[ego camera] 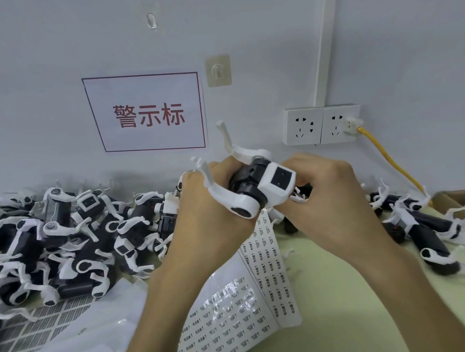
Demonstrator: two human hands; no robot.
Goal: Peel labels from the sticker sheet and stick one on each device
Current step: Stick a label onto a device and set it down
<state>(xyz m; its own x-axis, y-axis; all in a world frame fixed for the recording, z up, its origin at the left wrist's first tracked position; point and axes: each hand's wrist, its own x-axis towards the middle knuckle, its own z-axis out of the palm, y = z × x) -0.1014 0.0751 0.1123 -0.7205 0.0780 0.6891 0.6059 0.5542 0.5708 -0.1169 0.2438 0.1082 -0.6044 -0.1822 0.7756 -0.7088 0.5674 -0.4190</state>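
Item: device [264, 185], one unit, held up above the desk [354, 304] in front of the wall, between both hands.
- Body: short black barrel with round black joints.
- End block: white and angular, with a dark square window set in its face, turned toward the viewer.
- Limbs: two white curved arms. One sweeps up toward the wall. The other runs left across the left hand and ends in a small forked tip, with a rounded white hub and dark hole at its base.

Left hand [209, 220]: fingers curled round the device's left side.
Right hand [327, 206]: grips the device's right side by the white block. Its fingertips are hidden.

Sticker sheet [271, 276]: white, printed with rows of small dark labels, lying flat on the desk below the hands. A second, glossier sheet [228, 318] overlaps it nearer the viewer.

Stock: a heaped pile of like devices [67, 238] at left, and a smaller group [422, 227] at right.
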